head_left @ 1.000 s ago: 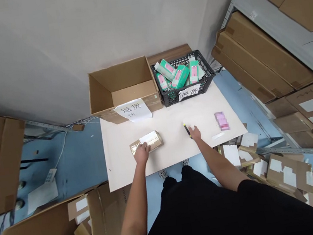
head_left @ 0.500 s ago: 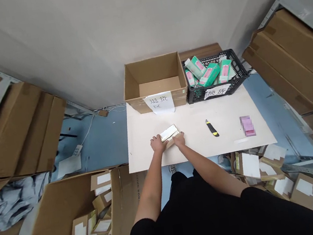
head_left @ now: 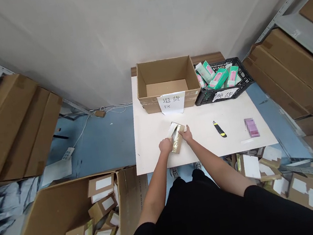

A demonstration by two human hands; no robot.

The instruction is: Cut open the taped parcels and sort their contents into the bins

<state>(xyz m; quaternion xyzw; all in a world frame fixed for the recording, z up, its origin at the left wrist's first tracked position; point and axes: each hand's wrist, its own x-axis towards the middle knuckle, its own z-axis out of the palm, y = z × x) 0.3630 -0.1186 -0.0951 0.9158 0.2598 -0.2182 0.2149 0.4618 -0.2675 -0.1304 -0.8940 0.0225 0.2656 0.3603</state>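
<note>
A small brown parcel (head_left: 176,138) with a white label sits turned end-on near the front middle of the white table (head_left: 207,141). My left hand (head_left: 166,146) grips its near left side and my right hand (head_left: 186,133) grips its far right side, fingers curled on it. A yellow-and-black utility knife (head_left: 220,129) lies on the table to the right of my hands. Farther right lies a small pink item (head_left: 251,127).
At the table's back stand an open brown box (head_left: 167,85) with a paper sign and a black crate (head_left: 221,80) of green-and-pink packs. A large carton of labelled parcels (head_left: 92,221) sits at lower left. More parcels (head_left: 286,180) litter the floor at right. Shelves with cartons flank both sides.
My right hand left the knife and joined my left on the parcel. The parcel has been turned from lying crosswise to pointing away from me. The camera view has shifted left.
</note>
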